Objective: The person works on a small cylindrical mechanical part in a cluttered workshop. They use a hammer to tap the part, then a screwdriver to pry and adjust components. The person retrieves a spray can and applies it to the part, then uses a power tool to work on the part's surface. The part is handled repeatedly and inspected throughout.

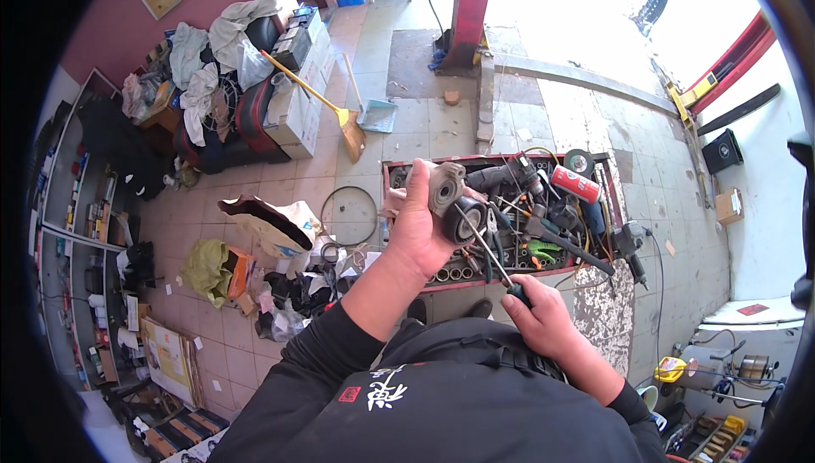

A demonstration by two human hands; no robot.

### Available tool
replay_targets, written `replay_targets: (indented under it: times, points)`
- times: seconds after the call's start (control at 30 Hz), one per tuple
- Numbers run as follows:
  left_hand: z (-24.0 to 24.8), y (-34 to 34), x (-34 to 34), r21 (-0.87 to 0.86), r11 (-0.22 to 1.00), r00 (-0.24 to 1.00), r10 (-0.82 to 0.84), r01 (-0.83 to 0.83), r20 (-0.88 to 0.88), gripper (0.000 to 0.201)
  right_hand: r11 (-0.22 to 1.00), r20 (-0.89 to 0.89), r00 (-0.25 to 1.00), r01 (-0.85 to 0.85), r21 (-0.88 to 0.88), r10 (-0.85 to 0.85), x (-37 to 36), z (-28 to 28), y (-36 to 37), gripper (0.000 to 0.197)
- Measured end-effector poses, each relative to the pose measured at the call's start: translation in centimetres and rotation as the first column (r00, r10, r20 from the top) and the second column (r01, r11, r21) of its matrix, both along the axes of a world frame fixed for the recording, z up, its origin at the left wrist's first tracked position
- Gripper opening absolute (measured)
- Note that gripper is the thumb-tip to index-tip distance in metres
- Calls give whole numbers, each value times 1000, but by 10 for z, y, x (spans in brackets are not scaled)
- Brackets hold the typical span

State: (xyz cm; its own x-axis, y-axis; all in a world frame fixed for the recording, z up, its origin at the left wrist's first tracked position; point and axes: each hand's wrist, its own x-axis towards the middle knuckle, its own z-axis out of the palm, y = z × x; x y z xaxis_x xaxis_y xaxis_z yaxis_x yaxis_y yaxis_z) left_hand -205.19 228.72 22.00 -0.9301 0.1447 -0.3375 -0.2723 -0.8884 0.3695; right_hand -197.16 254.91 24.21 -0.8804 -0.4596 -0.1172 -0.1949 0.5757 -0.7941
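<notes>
My left hand (414,238) is closed around a metal part that looks like a belt tensioner (443,186), with a cast grey body and a black round pulley (465,220) on its near side. My right hand (545,320) grips the dark green handle of a screwdriver (492,253). Its long shaft slants up and left, and the tip meets the pulley near its rim; exact contact is hard to make out. Both hands are held above the near side of a red-edged tool tray (452,286), which is heaped with tools.
Among the tools lie a red spray can (576,183), pliers (491,225) and a hammer (567,244). A power tool (630,241) with a cord sits at the tray's right. A broom (351,134), a blue dustpan (379,116), bags (206,269) and a red lift post (469,9) stand around.
</notes>
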Motion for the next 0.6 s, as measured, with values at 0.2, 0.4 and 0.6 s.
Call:
replay_targets:
  times: [0.2,0.4,0.6]
  points:
    - [4,11,2,4,997,994,76,-77,76,71,999,-52,998,-31,-34,29,1,3,-5,40]
    - [2,12,0,4,1000,999,27,-27,-35,64,999,88,995,-38,-17,39,-2,15,-3,39]
    - [-5,15,1,-10,998,996,57,-58,-63,56,1000,160,987,-27,-14,29,-4,21,0,37]
